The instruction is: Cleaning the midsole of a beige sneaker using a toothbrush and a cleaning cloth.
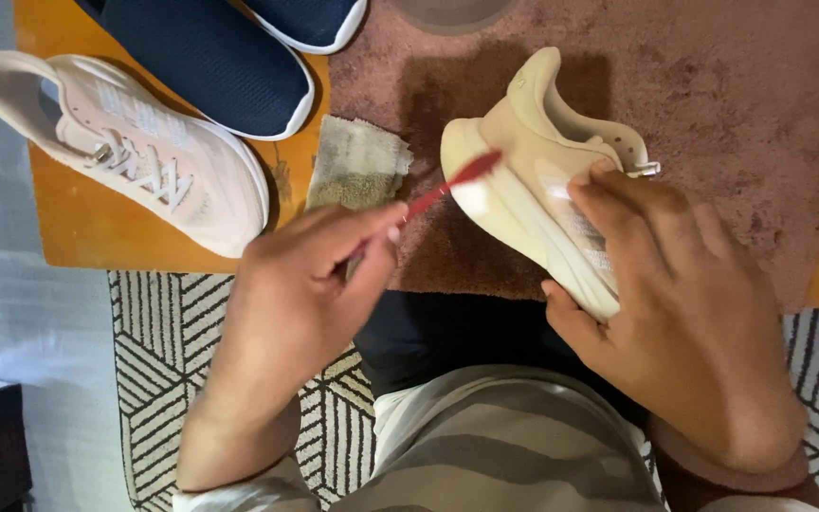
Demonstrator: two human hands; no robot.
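My right hand (680, 313) grips a beige sneaker (523, 161) by its front part, tilted on its side with the pale sole turned toward me and the heel pointing away. My left hand (300, 284) pinches a red toothbrush (447, 185) by the handle. The brush head rests against the sole's edge near the heel. The sneaker lies over a dusty pink mat (713, 85).
A folded, dirty cloth (357, 161) lies between the hands and the other shoes. A matching pale sneaker (125, 142) and two navy shoes (210, 62) rest on an orange board (97, 237). A black-and-white patterned rug (158, 351) is under my lap.
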